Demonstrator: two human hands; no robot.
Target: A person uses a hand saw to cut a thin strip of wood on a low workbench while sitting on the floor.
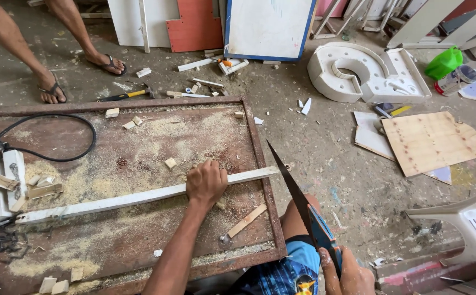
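The left hand presses closed over a long white wooden strip lying across the rusty, sawdust-strewn worktop. At five o'clock, the right hand grips a blue-handled handsaw, its dark blade pointing toward eleven o'clock near the strip's end. A green plastic container sits at two o'clock on the floor.

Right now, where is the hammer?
In the head view, the hammer lies on the concrete floor just beyond the far edge of the sawdust-covered table, near a person's sandalled feet.

Bare tabletop below the strip; offcuts above.
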